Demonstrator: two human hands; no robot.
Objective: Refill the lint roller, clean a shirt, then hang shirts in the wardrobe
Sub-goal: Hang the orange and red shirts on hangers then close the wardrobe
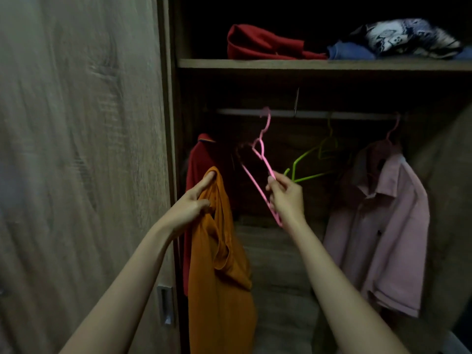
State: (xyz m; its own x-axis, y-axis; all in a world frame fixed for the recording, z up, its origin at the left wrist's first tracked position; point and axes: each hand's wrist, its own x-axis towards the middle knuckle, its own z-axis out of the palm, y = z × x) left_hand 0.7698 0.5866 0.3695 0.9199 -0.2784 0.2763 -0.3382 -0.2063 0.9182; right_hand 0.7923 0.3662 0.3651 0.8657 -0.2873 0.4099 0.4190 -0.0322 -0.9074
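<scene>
My left hand grips an orange shirt near its top, and the shirt hangs down in front of the open wardrobe. My right hand pinches a pink hanger, which is tilted with its hook up at the clothes rail. Whether the hook rests on the rail is unclear. A red shirt hangs behind the orange one at the left. At the right, a pink shirt hangs on its own pink hanger.
An empty green hanger hangs on the rail between my right hand and the pink shirt. The shelf above holds folded red, blue and patterned clothes. The wooden wardrobe door with a metal handle fills the left.
</scene>
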